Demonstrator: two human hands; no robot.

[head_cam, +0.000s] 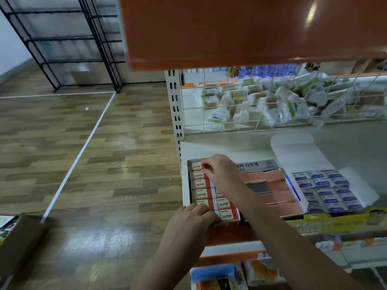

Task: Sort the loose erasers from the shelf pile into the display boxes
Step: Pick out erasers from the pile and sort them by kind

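Note:
A red display box [189, 186] at the shelf's left front corner holds rows of red-and-white 2B erasers [201, 184]. My right hand [222, 174] reaches over the box and pinches an eraser [196, 165] at its far left corner. My left hand [194, 218] rests on the near front of the same box, its fingers lying over the front row of erasers. To the right stands a grey box of pink and dark erasers [276, 185], and beyond it an open white box of blue-labelled erasers [324, 191].
An orange upper shelf [251, 30] hangs close overhead. A white wire grid [251, 101] backs the shelf, with bagged goods behind it. The shelf's front edge [230, 237] is orange; packets lie on the lower shelf. A cardboard box [18, 243] sits on the wood floor at left.

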